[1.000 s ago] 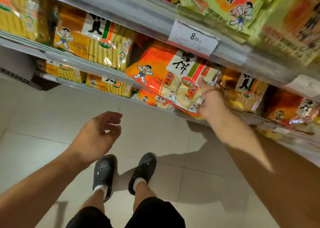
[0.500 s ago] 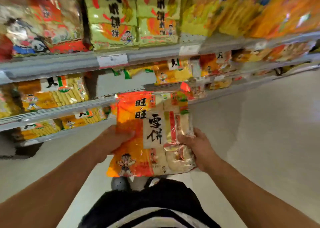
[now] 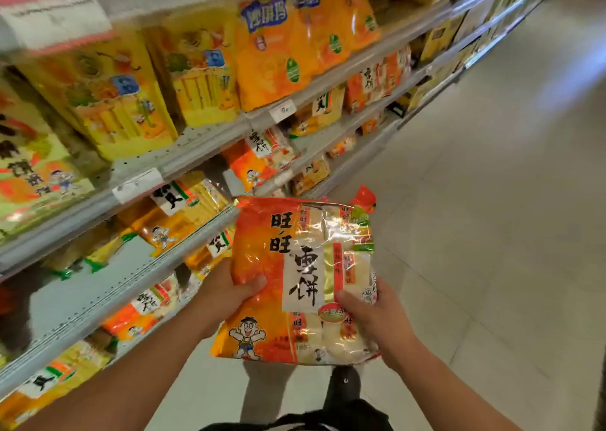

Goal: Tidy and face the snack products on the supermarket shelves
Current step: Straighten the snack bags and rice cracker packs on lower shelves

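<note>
Both hands clamp one snack bag out over the aisle — left hand nearer the shelf edge, right hand opposite. Its long axis runs away from the person, shelves to its left.

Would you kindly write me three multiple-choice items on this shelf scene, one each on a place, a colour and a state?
1. Where is the rice cracker bag?
A. Lying on the floor
B. Held in front of the person, off the shelves
C. Standing on the top shelf

2. What is the bag's main colour on its left side?
A. Orange
B. Blue
C. Black

3. How is the bag held?
A. By the left hand alone
B. By the right hand alone
C. By both hands

Answers:
1 B: it hangs in the air beside the shelves.
2 A: that panel is orange.
3 C: a thumb presses its front on each side.
</note>
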The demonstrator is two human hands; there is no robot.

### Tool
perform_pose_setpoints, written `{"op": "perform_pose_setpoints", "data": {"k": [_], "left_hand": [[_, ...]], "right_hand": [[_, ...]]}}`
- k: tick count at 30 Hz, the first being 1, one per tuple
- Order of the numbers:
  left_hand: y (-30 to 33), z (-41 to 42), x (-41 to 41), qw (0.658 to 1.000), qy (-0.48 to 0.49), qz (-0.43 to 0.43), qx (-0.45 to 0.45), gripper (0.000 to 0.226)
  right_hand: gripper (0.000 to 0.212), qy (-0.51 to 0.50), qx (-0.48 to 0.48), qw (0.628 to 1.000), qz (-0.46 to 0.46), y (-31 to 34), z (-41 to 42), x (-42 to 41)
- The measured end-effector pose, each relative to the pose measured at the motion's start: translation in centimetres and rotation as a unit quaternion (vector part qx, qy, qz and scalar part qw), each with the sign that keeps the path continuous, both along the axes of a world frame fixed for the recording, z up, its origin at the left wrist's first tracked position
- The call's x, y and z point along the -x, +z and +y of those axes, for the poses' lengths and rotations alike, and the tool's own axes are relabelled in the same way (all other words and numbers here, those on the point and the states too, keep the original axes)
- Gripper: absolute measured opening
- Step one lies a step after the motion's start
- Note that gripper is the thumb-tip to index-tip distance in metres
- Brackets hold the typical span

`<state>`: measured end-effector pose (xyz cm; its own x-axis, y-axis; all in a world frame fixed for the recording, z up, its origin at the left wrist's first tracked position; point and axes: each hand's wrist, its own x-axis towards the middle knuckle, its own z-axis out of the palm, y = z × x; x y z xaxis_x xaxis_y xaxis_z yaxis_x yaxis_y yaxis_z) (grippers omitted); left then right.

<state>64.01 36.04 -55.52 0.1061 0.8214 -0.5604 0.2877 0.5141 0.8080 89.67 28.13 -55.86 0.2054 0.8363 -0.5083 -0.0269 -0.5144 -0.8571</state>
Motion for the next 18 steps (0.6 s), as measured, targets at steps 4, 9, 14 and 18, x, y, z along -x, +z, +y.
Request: {"op": "perform_pose_setpoints", "data": {"k": [4, 9, 14, 18], "left_hand": [[-0.8, 3.3, -11.8, 1.000, -0.013, -0.017, 0.016, 0.051], [-1.8, 7.8, -22.3, 0.999, -0.012, -0.032, 0.026, 0.052], [-2.6, 13.4, -26.3, 0.999, 0.002, -0.029, 0.031, 0.051], [-4.2, 18.5, -28.3, 0.998, 0.006, -0.033, 0.046, 0.058]], "right_hand": [[0.042, -0.028, 0.016, 0.999, -0.017, -0.2, 2.0, -11.1], [0.052, -0.024, 0.050, 0.998, -0.004, 0.1, 7.0, -22.6], [0.066, 0.001, 0.092, 0.995, 0.039, -0.6, 15.4, -28.2], [0.066, 0.015, 0.108, 0.992, 0.061, -2.1, 22.8, -30.4]]}}
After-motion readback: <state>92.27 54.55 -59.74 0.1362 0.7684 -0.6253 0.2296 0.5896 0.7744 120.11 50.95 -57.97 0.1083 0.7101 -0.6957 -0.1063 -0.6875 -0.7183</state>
